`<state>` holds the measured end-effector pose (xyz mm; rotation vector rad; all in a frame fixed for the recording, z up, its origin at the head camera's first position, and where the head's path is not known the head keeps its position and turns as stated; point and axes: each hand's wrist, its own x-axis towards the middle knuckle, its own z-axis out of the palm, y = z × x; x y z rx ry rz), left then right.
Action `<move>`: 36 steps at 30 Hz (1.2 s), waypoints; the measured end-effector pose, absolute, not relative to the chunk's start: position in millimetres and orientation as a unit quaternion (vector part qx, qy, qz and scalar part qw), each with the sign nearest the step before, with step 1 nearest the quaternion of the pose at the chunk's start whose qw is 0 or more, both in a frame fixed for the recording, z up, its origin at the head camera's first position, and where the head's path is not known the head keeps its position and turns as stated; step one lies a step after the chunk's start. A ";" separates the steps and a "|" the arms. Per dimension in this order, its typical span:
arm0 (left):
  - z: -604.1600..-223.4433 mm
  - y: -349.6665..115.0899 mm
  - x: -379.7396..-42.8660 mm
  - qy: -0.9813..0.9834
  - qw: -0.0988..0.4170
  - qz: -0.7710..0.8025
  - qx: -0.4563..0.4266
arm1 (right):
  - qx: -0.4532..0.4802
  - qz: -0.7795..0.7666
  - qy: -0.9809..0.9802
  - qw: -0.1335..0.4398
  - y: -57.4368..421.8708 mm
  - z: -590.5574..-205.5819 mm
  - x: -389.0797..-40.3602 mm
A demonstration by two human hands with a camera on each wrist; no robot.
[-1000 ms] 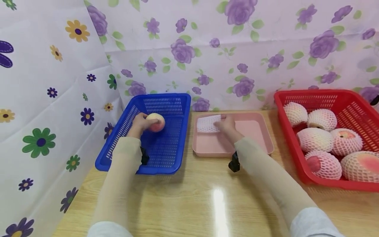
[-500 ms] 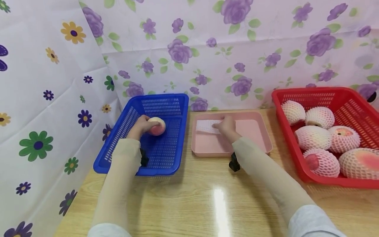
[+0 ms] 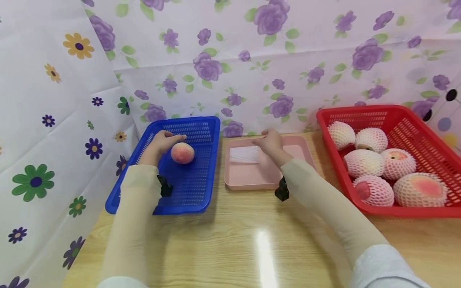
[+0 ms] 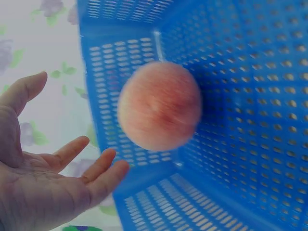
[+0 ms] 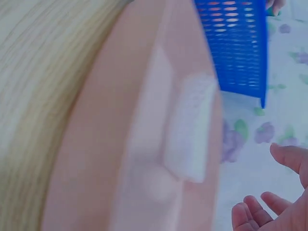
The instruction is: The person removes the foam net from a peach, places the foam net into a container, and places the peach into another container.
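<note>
A pink and cream peach [image 3: 182,153] rests in the blue basket [image 3: 191,212]. My left hand [image 3: 163,144] hovers over the basket's left side, fingers spread apart from the peach; the left wrist view shows the bare peach [image 4: 160,106] beside the spread fingers [image 4: 98,166]. In the pink tray [image 3: 252,187] lies a flat white foam net sleeve [image 3: 245,155]. My right hand [image 3: 271,145] is above the tray just right of the sleeve, holding nothing. In the right wrist view its fingers [image 5: 250,211] are loosely bent, apart from the foam net sleeve [image 5: 190,127].
A red basket [image 3: 360,204] at the right contains several peaches [image 3: 364,163] in foam nets. The pink tray stands between the two baskets on a wooden table [image 3: 216,248]. Flowered cloth [image 3: 230,80] hangs behind and at the left.
Both hands have let go: the left of the peach, now lying in the blue basket, the right of the foam net sleeve, now flat in the tray. The hands have risen; the head view has shifted.
</note>
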<state>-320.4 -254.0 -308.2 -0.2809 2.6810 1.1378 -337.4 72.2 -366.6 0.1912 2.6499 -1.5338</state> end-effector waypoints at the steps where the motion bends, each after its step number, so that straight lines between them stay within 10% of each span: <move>1: -305.5 -252.7 -319.0 0.913 0.107 0.382 -0.093 | 0.061 -0.502 0.862 0.035 72.2 -362.5 -336.3; 36: -282.2 -102.9 -256.1 0.842 -0.005 0.534 0.080 | -0.013 -0.457 0.889 -0.028 194.7 -254.1 -252.9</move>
